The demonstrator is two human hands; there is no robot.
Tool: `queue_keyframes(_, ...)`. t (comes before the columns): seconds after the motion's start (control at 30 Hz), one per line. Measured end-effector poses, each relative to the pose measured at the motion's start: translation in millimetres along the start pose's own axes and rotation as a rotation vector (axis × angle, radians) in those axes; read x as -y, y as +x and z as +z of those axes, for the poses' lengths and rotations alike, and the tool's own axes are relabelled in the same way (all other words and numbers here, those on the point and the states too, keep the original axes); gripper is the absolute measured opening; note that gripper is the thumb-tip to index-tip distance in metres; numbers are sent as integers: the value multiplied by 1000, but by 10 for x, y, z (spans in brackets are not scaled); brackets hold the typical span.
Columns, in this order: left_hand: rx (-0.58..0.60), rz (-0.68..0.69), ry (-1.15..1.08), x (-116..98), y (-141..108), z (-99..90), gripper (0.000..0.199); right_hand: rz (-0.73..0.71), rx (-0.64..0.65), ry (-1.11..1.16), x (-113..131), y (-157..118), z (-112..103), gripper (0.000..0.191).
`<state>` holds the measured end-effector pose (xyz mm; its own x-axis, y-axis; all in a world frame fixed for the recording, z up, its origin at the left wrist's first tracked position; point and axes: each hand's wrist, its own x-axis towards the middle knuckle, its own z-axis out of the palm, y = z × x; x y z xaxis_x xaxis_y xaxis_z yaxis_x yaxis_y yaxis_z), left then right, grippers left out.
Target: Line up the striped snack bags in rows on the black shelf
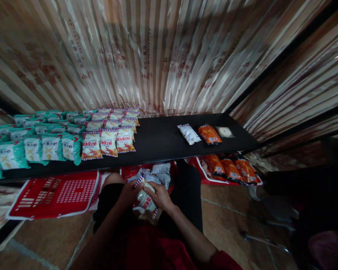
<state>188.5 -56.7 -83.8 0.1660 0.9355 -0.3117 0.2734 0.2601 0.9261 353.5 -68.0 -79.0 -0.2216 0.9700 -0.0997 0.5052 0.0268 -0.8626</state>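
Snack bag [146, 201] partly hides silver packets [162, 170] in red basket [126, 171]

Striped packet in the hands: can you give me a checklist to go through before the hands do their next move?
1. Left hand and right hand both on the striped packet: ok.
2. Whole front of that packet showing: not ok, fingers cover part of it.
3. Packet sealed at both ends: cannot tell, the fingers hide too much.
4. Shelf packets with striped edges in rows beside the teal packets: ok.
5. Silvery packet in those rows: not ok, it lies apart, near an orange packet.
6. Right-hand red basket holding more orange packets: ok.
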Motion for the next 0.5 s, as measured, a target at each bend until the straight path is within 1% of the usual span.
queue_keyframes(0.2, 7, 2, -83, -82, -4, -56, 37, 119, -147, -3, -79, 44, 73, 37)
queue_keyframes(0.3, -4, -4, -137, -102, -6, -45, 36, 167, -210, 11, -97, 66, 85, 41)
queue_keyframes(0.4, -61, -19, -187, -102, -2, 1, 36, 205, -286, -10, -90, 86, 95, 42)
queue_keyframes(0.5, -155, -44, -244, -101, 3, 64, 45, 240, -324, -17, -82, 103, 116, 45)
